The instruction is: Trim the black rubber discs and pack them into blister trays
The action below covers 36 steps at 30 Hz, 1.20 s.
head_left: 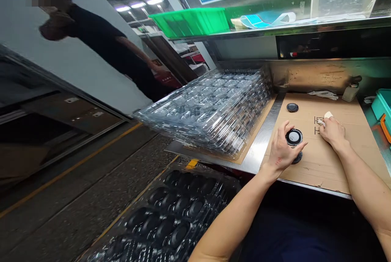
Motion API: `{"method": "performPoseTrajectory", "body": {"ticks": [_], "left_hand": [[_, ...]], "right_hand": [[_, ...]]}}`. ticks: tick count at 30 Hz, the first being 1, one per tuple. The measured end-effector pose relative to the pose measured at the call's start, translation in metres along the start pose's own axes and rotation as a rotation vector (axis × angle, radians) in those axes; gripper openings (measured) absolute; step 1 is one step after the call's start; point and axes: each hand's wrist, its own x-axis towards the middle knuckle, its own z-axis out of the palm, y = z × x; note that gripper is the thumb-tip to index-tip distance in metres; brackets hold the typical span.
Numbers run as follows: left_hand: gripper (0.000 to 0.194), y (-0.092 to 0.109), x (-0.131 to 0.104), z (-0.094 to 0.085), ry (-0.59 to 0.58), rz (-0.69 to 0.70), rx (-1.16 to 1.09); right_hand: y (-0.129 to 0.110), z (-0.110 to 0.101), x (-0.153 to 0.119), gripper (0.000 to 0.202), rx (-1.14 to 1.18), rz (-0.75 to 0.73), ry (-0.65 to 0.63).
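Note:
My left hand [282, 148] is closed around the edge of a round black speaker [294, 137], its pale centre disc facing up. Below that hand, another round black part [297, 157] lies on the cardboard, partly hidden by the thumb. Farther back on the sheet sits a third round black part [292, 107]. My right hand [333, 131] is pinched on a white cloth [328, 115], which pokes out on both sides of the fingers, just above the cardboard sheet [330, 168].
Left of the cardboard, clear plastic trays [198, 107] are stacked high. A lower tray [171, 213] holds several black round parts. A glass bottle [351, 91], a white glove [324, 95] and a teal bin [383, 107] edge the worktop. A green basket [192, 21] is on the shelf; a person [104, 42] stands beyond.

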Motion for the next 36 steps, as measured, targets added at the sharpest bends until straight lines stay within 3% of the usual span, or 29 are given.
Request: {"method": "performPoseTrajectory", "body": {"ticks": [9, 13, 17, 20, 24, 28, 32, 36], "left_hand": [[0.084, -0.001, -0.009, -0.001, -0.002, -0.011, -0.008], [0.040, -0.002, -0.010, -0.015, -0.058, -0.172, -0.132], [0.045, -0.016, -0.014, -0.034, -0.108, -0.321, -0.036], [0.033, -0.029, -0.017, -0.037, -0.195, -0.253, 0.086], [0.027, -0.038, -0.017, -0.025, -0.441, -0.103, 0.243], [0.036, -0.037, -0.012, -0.014, -0.540, -0.090, 0.395], [0.050, -0.022, -0.013, -0.016, -0.614, -0.082, 0.570], [0.074, -0.012, -0.019, -0.017, -0.642, 0.037, 0.711]], "right_hand": [[0.000, 0.000, 0.000, 0.035, 0.022, 0.007, 0.009], [-0.001, 0.000, 0.000, 0.033, 0.025, 0.017, 0.008], [-0.002, 0.002, -0.001, 0.031, 0.030, 0.017, 0.006], [-0.004, 0.002, -0.002, 0.032, 0.036, 0.022, -0.014], [-0.004, 0.000, -0.002, 0.033, 0.044, 0.025, -0.026], [-0.004, 0.001, -0.003, 0.033, 0.058, 0.021, -0.022], [-0.005, 0.004, -0.005, 0.034, 0.066, 0.035, -0.022], [-0.008, 0.005, -0.006, 0.034, 0.081, 0.045, -0.029]]}}
